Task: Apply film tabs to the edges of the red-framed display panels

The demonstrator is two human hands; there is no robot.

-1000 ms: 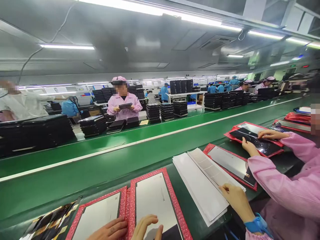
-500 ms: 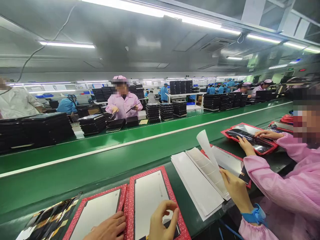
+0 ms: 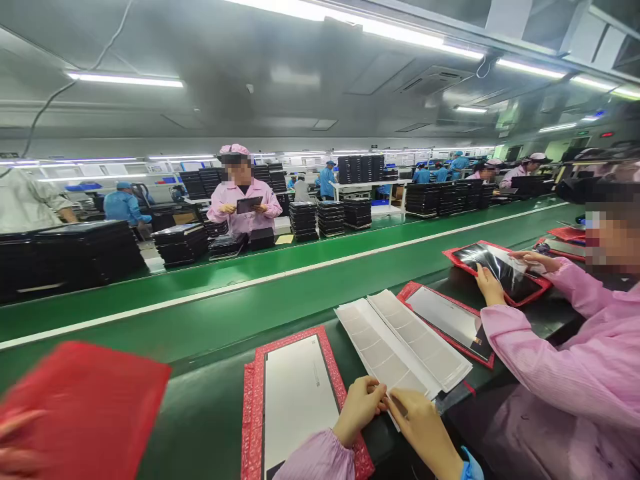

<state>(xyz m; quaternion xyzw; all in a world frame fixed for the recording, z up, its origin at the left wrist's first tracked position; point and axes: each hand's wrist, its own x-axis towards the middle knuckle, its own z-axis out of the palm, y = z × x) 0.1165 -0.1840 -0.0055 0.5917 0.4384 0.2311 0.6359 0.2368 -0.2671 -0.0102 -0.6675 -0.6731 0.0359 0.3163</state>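
Head-camera view along a factory bench. At bottom centre the person's left hand (image 3: pixel 361 405), in a pink sleeve, curls its fingers narrow and pinches the near end of the label sheets (image 3: pixel 400 343). These are two long white strips lying side by side on the dark bench, in the lower middle of the frame. The right hand (image 3: pixel 423 430) (blue band at the wrist) meets the same end, fingers close together and touching the paper; whether they grip it cannot be told.

Just left of the sheets lies a red tray (image 3: pixel 249 420) holding a white panel (image 3: pixel 297 393). At the right edge a co-worker (image 3: pixel 550 360) in pink rests both hands on a dark glossy panel (image 3: pixel 500 273). A blurred red shape (image 3: pixel 85 407) fills the lower left. A green conveyor belt (image 3: pixel 225 313) runs across the middle.
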